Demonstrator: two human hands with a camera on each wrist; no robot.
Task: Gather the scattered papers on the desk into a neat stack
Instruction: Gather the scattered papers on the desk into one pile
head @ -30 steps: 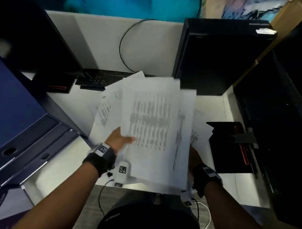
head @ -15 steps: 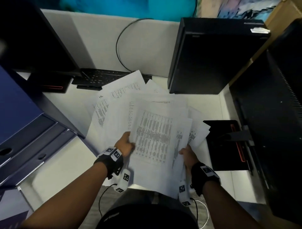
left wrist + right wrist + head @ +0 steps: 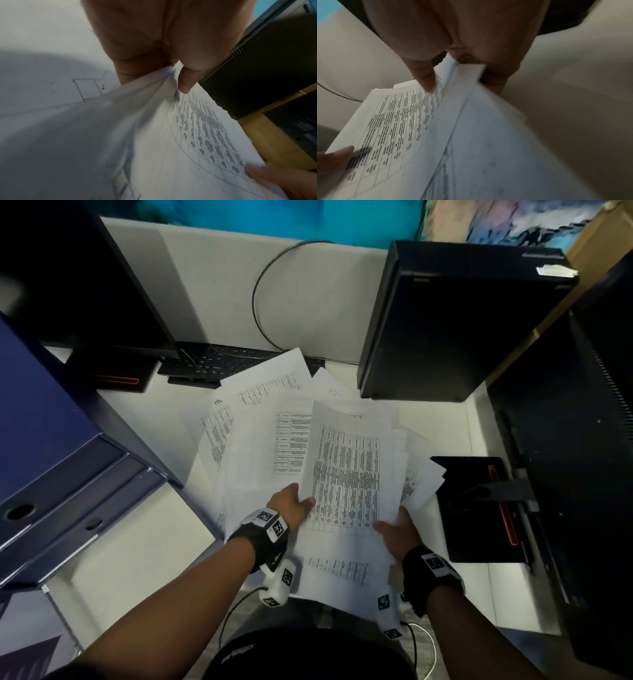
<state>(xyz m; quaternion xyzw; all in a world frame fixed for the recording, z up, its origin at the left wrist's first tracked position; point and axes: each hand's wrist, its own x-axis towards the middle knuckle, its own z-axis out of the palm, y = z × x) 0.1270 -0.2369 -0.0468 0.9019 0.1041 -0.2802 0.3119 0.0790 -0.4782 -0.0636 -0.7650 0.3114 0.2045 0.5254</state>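
Several printed white papers lie fanned over the white desk [image 3: 144, 546] in the head view. On top sits a sheet with a dense table [image 3: 349, 474]. My left hand [image 3: 291, 505] pinches the left edge of that bundle [image 3: 197, 135], thumb on top and fingers beneath. My right hand [image 3: 397, 529] pinches its lower right corner [image 3: 412, 121] the same way. More loose sheets [image 3: 260, 395] spread out to the left and behind, and one [image 3: 421, 481] pokes out on the right.
A black computer tower [image 3: 455, 320] stands behind the papers on the right. A black keyboard [image 3: 219, 361] lies at the back, partly under a sheet. A blue drawer unit [image 3: 58, 474] is on the left, and a black stand with a red stripe [image 3: 479, 508] on the right.
The bundle was raised toward the camera a second ago. It has since come down onto the desk, and both hands now hold it lower and closer together.
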